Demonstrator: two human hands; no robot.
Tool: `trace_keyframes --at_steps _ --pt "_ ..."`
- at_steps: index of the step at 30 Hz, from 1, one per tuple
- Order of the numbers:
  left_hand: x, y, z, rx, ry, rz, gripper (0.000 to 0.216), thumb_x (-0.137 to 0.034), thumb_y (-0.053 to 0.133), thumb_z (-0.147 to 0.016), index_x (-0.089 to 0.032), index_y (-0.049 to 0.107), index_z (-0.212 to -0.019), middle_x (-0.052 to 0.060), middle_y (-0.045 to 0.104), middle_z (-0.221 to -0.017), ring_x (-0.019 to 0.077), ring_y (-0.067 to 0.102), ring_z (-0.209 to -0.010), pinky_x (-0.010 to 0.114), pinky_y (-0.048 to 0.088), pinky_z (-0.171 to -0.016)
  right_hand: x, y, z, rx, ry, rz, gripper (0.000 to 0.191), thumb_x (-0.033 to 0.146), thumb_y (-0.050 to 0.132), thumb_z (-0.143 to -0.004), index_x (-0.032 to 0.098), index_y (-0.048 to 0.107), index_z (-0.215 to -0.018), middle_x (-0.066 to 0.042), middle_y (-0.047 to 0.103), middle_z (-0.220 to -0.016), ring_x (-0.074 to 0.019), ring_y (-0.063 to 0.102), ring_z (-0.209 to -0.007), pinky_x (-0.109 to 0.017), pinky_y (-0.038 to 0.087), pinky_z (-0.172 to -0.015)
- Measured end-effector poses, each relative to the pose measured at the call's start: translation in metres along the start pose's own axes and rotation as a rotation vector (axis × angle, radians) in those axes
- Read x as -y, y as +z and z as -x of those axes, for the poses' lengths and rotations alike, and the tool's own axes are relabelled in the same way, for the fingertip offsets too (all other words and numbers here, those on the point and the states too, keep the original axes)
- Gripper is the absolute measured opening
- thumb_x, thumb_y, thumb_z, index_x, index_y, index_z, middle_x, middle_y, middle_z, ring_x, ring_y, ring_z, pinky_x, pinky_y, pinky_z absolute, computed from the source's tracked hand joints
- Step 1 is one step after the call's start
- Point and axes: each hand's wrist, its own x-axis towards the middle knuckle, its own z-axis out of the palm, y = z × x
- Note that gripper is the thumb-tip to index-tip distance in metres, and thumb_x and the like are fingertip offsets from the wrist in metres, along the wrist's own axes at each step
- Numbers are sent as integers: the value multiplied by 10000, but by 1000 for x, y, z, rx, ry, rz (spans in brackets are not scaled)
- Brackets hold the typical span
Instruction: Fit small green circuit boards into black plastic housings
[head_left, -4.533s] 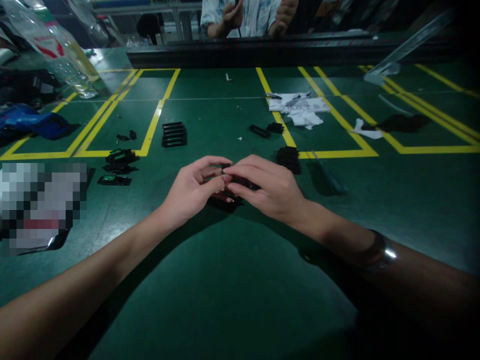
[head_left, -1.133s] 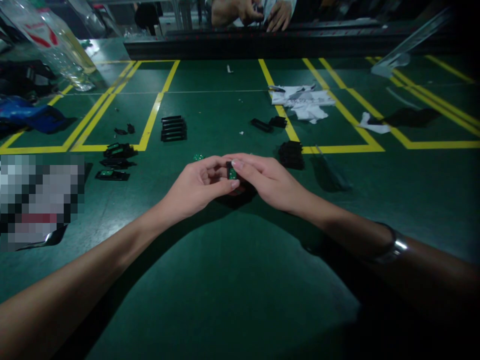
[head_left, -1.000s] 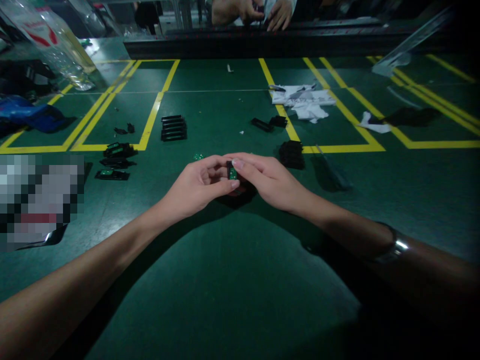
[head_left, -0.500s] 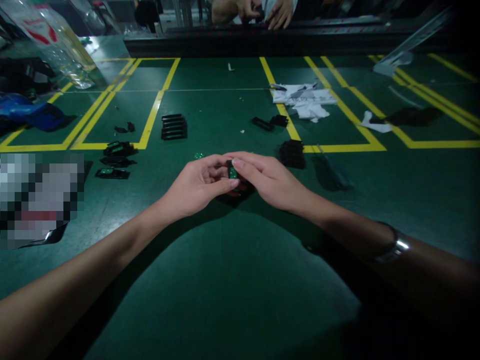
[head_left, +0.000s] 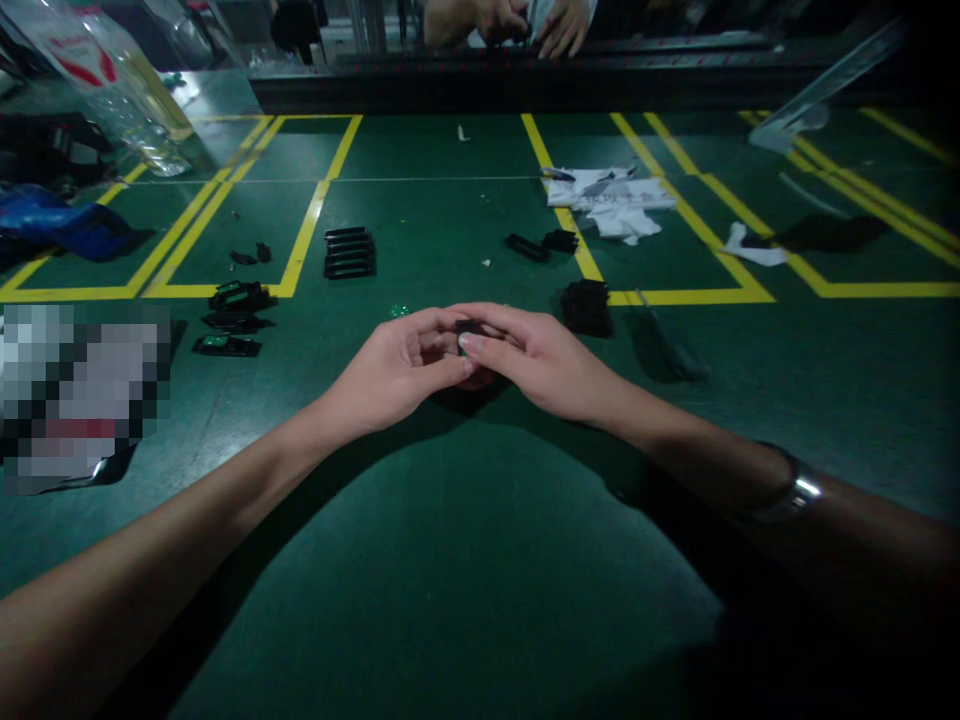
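Note:
Between my two hands, just above the green table, is a small black housing with a green circuit board (head_left: 469,327), mostly covered by fingers. My left hand (head_left: 409,365) is closed around its left side, thumb at the lower edge. From the right, my right hand (head_left: 536,360) grips it too, with the thumb pressed over its face. A small green board piece (head_left: 400,311) lies just beyond my left hand. Right of my right hand sits a stack of black plastic parts (head_left: 586,306).
Black housings with green boards (head_left: 226,345) lie at left, near a row of black parts (head_left: 349,253). White paper (head_left: 611,200) and a screwdriver-like tool (head_left: 667,335) lie right. Bottles (head_left: 142,120) stand back left. Another person's hands (head_left: 532,22) work beyond the black rail (head_left: 450,92).
My right thumb has shifted left over the housing, so its green board is now almost wholly covered. Both hands otherwise stay in place.

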Motion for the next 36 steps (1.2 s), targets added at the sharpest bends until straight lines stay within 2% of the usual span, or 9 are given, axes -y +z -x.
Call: trace_keyframes --at_steps 7,12,22,29,36 --pt "0 1 0 -14 32 -16 292 -118 763 -883 -137 652 -1152 35 747 -1003 113 730 -864 228 610 -811 1 1 -1 -4 -13 -16 376 333 604 -1028 171 679 -1359 -79 757 -1264 -224 720 -1104 -338 577 -935" --pt "-2 2 1 -21 29 -21 282 -124 755 -889 -124 655 -1153 37 734 -987 112 719 -857 226 609 -803 3 0 -1 -1 -10 -18 360 327 602 -1031 164 681 -1342 -79 761 -1213 -215 719 -1056 -328 581 -897" --pt "-4 2 1 14 -21 43 328 -191 799 -871 -164 629 -1150 15 742 -901 139 751 -782 268 635 -769 6 1 0 13 61 -100 344 375 594 -1047 170 677 -1310 -46 759 -971 -151 692 -739 -266 566 -673" --pt "-2 1 1 11 -16 36 324 -198 803 -874 -160 634 -1148 13 744 -908 131 754 -778 255 633 -769 4 1 0 19 41 -105 355 387 603 -1039 158 681 -1298 -51 757 -984 -153 700 -770 -263 567 -687" --pt "-4 2 0 5 2 12 285 -164 780 -885 -156 633 -1129 10 752 -911 117 755 -776 232 635 -766 0 0 0 -2 49 -90 387 371 643 -1006 174 665 -1338 -71 762 -1162 -194 726 -936 -292 580 -762"
